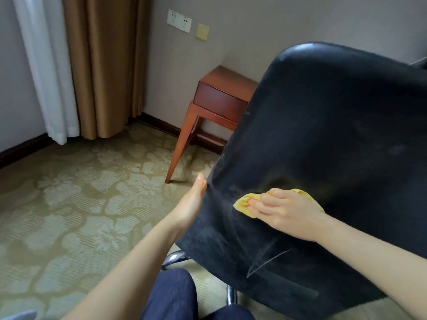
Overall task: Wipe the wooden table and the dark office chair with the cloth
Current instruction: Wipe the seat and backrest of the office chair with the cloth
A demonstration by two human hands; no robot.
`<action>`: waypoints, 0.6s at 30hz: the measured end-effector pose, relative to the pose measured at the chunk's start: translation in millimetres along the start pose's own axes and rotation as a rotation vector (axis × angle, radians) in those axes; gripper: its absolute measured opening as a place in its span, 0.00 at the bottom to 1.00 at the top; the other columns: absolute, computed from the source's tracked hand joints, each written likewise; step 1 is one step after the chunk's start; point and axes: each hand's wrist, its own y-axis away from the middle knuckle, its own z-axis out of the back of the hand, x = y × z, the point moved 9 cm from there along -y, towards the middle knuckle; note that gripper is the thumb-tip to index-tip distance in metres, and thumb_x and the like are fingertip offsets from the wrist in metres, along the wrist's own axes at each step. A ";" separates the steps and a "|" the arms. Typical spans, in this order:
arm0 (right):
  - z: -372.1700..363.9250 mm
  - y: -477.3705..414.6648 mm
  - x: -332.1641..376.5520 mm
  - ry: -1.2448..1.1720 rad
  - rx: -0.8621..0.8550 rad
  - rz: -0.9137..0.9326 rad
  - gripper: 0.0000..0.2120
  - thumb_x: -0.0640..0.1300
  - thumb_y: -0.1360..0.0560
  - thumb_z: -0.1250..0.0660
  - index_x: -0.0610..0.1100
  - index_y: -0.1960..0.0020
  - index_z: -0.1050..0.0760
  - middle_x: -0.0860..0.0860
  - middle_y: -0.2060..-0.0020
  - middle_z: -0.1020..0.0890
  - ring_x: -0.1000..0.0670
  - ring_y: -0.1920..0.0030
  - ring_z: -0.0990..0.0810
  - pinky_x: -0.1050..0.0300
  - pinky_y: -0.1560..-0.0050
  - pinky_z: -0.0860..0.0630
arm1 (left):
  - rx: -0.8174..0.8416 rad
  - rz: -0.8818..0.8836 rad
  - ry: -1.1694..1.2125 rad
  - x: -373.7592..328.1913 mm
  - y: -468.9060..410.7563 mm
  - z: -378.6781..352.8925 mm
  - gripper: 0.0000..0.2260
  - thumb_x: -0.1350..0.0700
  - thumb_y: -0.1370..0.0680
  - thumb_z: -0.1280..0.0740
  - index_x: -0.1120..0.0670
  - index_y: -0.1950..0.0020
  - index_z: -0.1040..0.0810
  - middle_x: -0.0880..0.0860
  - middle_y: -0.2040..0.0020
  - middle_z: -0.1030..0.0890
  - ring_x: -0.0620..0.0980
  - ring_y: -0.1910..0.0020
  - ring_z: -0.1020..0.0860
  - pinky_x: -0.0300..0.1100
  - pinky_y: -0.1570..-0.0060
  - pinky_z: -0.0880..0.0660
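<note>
The right hand (284, 211) presses the cloth (245, 203) flat against the chair (323, 135) back, fingers spread and laid over it, not curled; yellow folds stick out past the fingertips and behind the knuckles. The left hand (193, 202) braces the chair's edge with its palm, fingers straight; whether they hook round the far side is hidden. The chair sits on a chrome base (175, 258), probably on castors, so a hard stroke could swing it off the bracing palm. The crumpled cloth could also slide from under the flat fingers. The dark back is smooth, curved and dusty-looking. The table (221, 98), glossy reddish wood, stands well beyond both hands.
</note>
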 end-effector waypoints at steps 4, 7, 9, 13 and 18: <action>37.6 12.3 -43.1 -0.021 -0.194 -0.160 0.21 0.31 0.20 0.48 0.41 0.50 0.16 0.50 0.55 0.15 0.50 0.63 0.19 0.57 0.58 0.26 | 0.017 0.003 0.018 4.6 6.5 -4.4 0.28 0.36 0.20 0.56 0.47 0.26 0.36 0.41 0.34 0.32 0.39 0.38 0.34 0.36 0.41 0.41; 59.9 2.0 -72.5 0.018 -0.326 -0.262 0.11 0.32 0.25 0.34 0.41 0.49 0.16 0.49 0.54 0.15 0.47 0.63 0.20 0.55 0.57 0.31 | -0.023 -0.033 0.088 6.7 10.8 -2.9 0.25 0.38 0.19 0.56 0.46 0.27 0.36 0.39 0.43 0.32 0.35 0.48 0.31 0.27 0.51 0.37; 69.3 -13.1 -86.5 0.071 -0.395 -0.355 0.08 0.36 0.26 0.30 0.43 0.49 0.16 0.50 0.54 0.15 0.47 0.59 0.24 0.54 0.58 0.31 | -0.061 -0.048 0.132 12.2 10.1 -1.4 0.25 0.39 0.19 0.55 0.47 0.26 0.37 0.40 0.42 0.32 0.36 0.46 0.30 0.29 0.47 0.38; 62.0 -52.6 -89.3 0.107 -0.425 -0.518 0.08 0.38 0.26 0.29 0.45 0.48 0.17 0.50 0.54 0.16 0.48 0.54 0.30 0.54 0.56 0.33 | -0.091 -0.014 0.192 30.2 2.5 0.5 0.25 0.39 0.19 0.55 0.48 0.26 0.37 0.43 0.33 0.32 0.40 0.38 0.34 0.37 0.42 0.42; 17.5 -97.4 -53.2 0.149 -0.201 -0.475 0.09 0.36 0.27 0.37 0.46 0.53 0.20 0.52 0.60 0.21 0.50 0.56 0.25 0.56 0.53 0.37 | -0.167 0.016 0.207 45.4 -10.0 12.0 0.26 0.40 0.19 0.55 0.51 0.26 0.37 0.42 0.38 0.32 0.40 0.38 0.34 0.36 0.41 0.42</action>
